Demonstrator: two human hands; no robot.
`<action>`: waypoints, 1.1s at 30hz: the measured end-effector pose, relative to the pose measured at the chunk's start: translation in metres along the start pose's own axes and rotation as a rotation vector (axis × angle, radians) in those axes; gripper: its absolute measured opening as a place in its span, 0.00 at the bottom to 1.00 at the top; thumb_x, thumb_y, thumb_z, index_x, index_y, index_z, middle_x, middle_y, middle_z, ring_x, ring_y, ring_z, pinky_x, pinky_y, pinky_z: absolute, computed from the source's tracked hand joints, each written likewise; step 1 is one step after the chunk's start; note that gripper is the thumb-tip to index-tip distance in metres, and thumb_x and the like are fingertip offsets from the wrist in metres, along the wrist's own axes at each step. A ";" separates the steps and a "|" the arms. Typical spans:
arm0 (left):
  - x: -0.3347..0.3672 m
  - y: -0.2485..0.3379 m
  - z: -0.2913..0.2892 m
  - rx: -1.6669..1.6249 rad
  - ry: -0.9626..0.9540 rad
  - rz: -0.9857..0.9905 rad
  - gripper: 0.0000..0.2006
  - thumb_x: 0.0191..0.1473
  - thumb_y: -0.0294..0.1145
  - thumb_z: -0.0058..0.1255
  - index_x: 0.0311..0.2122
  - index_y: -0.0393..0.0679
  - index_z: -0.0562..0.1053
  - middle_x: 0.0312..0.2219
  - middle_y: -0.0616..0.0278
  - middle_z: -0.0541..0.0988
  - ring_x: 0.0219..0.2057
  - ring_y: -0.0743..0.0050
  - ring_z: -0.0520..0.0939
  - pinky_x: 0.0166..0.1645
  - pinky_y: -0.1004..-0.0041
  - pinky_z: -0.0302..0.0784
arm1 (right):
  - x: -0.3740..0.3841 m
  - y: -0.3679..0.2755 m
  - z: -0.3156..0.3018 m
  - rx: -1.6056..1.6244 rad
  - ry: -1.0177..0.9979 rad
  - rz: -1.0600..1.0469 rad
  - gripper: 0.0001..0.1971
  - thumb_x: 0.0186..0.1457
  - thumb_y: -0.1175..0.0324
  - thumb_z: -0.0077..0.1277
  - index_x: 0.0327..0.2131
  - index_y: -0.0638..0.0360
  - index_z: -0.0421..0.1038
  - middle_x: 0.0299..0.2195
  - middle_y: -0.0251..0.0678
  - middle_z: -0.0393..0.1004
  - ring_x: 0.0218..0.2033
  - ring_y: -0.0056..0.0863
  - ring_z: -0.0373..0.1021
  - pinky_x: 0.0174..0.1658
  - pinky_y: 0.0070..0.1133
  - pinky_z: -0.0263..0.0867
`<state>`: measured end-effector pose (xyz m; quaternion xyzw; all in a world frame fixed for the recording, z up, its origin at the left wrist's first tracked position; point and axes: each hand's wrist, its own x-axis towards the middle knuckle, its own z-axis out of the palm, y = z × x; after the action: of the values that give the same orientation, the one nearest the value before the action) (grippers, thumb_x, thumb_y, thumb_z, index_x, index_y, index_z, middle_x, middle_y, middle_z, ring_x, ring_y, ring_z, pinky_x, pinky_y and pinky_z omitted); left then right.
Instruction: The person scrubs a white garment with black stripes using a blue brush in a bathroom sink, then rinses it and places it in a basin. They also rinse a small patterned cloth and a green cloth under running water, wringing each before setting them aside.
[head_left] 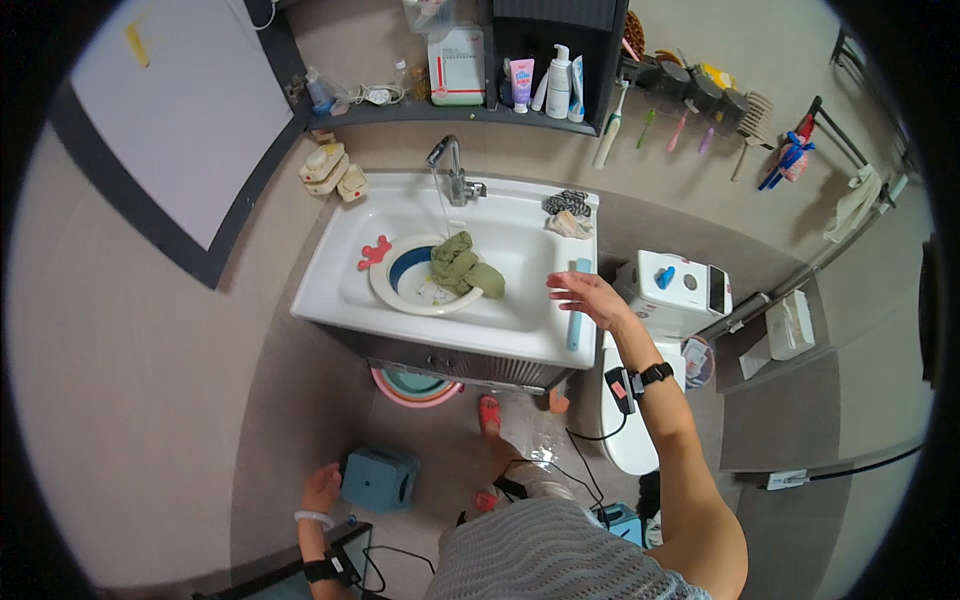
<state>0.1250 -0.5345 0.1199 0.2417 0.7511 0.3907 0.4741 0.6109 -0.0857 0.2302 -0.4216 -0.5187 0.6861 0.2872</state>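
My right hand (590,296) hovers open over the right rim of the white sink (335,280), fingers spread, close to a light blue brush (577,310) lying on that rim. It holds nothing. Inside the sink stands a round white and blue basin (400,285) with green cloth (462,266) in it. A thin stream of water runs from the metal tap (452,170) toward the basin. My left hand (322,488) is low near the floor, resting against a small blue box-shaped stool (380,480).
A red splat-shaped item (375,252) lies in the sink's left part. Soap dishes (335,172) sit at the back left corner, cloths (567,212) at the back right. Bottles line the shelf (400,112) above. A toilet (665,300) stands right of the sink, stacked basins (415,388) beneath it.
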 end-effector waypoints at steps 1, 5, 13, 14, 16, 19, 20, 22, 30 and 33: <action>0.012 0.011 -0.003 0.009 0.005 -0.017 0.19 0.57 0.40 0.55 0.52 0.45 0.72 0.40 0.69 0.77 0.38 0.79 0.75 0.40 0.75 0.72 | 0.033 -0.009 -0.001 0.060 -0.047 -0.012 0.28 0.59 0.47 0.48 0.52 0.62 0.68 0.49 0.36 0.72 0.49 0.28 0.69 0.49 0.24 0.67; 0.069 0.048 -0.004 -0.135 0.197 -0.274 0.19 0.55 0.40 0.57 0.51 0.49 0.73 0.39 0.71 0.76 0.38 0.78 0.75 0.39 0.74 0.73 | 0.172 -0.032 -0.001 0.478 -0.057 0.056 0.39 0.58 0.39 0.44 0.59 0.66 0.58 0.58 0.41 0.62 0.57 0.33 0.62 0.55 0.27 0.63; 0.199 0.121 0.004 -0.214 0.251 -0.312 0.25 0.55 0.49 0.56 0.53 0.45 0.70 0.48 0.64 0.75 0.48 0.65 0.75 0.49 0.63 0.73 | 0.464 -0.070 0.020 0.207 0.189 0.143 0.64 0.45 0.21 0.35 0.64 0.70 0.26 0.68 0.46 0.24 0.69 0.38 0.24 0.68 0.30 0.30; 0.204 0.123 0.008 -0.215 0.221 -0.297 0.26 0.54 0.49 0.56 0.54 0.45 0.70 0.49 0.63 0.74 0.49 0.63 0.75 0.50 0.63 0.73 | 0.476 -0.067 0.019 0.234 0.051 0.202 0.64 0.44 0.20 0.35 0.64 0.70 0.26 0.68 0.46 0.25 0.69 0.38 0.25 0.68 0.30 0.31; 0.213 0.126 0.011 -0.219 0.239 -0.391 0.27 0.55 0.50 0.55 0.55 0.45 0.69 0.52 0.62 0.72 0.51 0.62 0.74 0.50 0.63 0.73 | 0.489 -0.062 0.009 0.288 -0.178 0.320 0.64 0.44 0.19 0.33 0.64 0.71 0.28 0.68 0.47 0.26 0.69 0.37 0.27 0.68 0.28 0.32; 0.242 0.131 0.005 -0.222 0.236 -0.420 0.27 0.55 0.50 0.55 0.55 0.45 0.69 0.53 0.62 0.72 0.51 0.63 0.75 0.49 0.65 0.73 | 0.493 -0.053 -0.020 0.256 -0.181 0.314 0.59 0.47 0.23 0.37 0.64 0.71 0.41 0.67 0.43 0.41 0.65 0.33 0.47 0.63 0.26 0.48; 0.262 0.136 0.002 -0.194 0.220 -0.398 0.28 0.55 0.51 0.54 0.55 0.44 0.69 0.53 0.62 0.72 0.51 0.64 0.75 0.50 0.66 0.73 | 0.495 -0.049 -0.030 0.206 -0.171 0.257 0.56 0.49 0.26 0.40 0.64 0.69 0.44 0.67 0.40 0.44 0.64 0.32 0.50 0.61 0.27 0.52; 0.291 0.149 -0.002 -0.144 0.172 -0.315 0.28 0.55 0.52 0.54 0.55 0.43 0.68 0.53 0.61 0.72 0.51 0.65 0.75 0.50 0.68 0.73 | 0.492 -0.026 -0.038 -0.087 -0.031 0.196 0.46 0.52 0.33 0.47 0.63 0.60 0.52 0.65 0.34 0.52 0.61 0.32 0.55 0.59 0.30 0.55; 0.363 0.254 0.029 0.181 -0.140 0.077 0.20 0.61 0.39 0.48 0.54 0.39 0.68 0.51 0.62 0.73 0.50 0.70 0.75 0.54 0.71 0.70 | 0.430 0.172 0.040 -0.423 0.279 0.149 0.30 0.49 0.53 0.58 0.50 0.67 0.68 0.45 0.46 0.75 0.45 0.32 0.71 0.52 0.28 0.65; 0.410 0.293 0.021 0.126 -0.350 0.237 0.19 0.61 0.34 0.48 0.55 0.38 0.67 0.50 0.62 0.73 0.51 0.72 0.74 0.55 0.72 0.69 | 0.434 0.158 0.059 -0.656 0.286 0.344 0.33 0.46 0.51 0.61 0.49 0.69 0.69 0.39 0.49 0.77 0.38 0.37 0.76 0.40 0.27 0.71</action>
<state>-0.0359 -0.0567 0.1395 0.4214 0.6468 0.3481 0.5319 0.3579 0.2008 -0.0364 -0.6629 -0.5869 0.4566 0.0875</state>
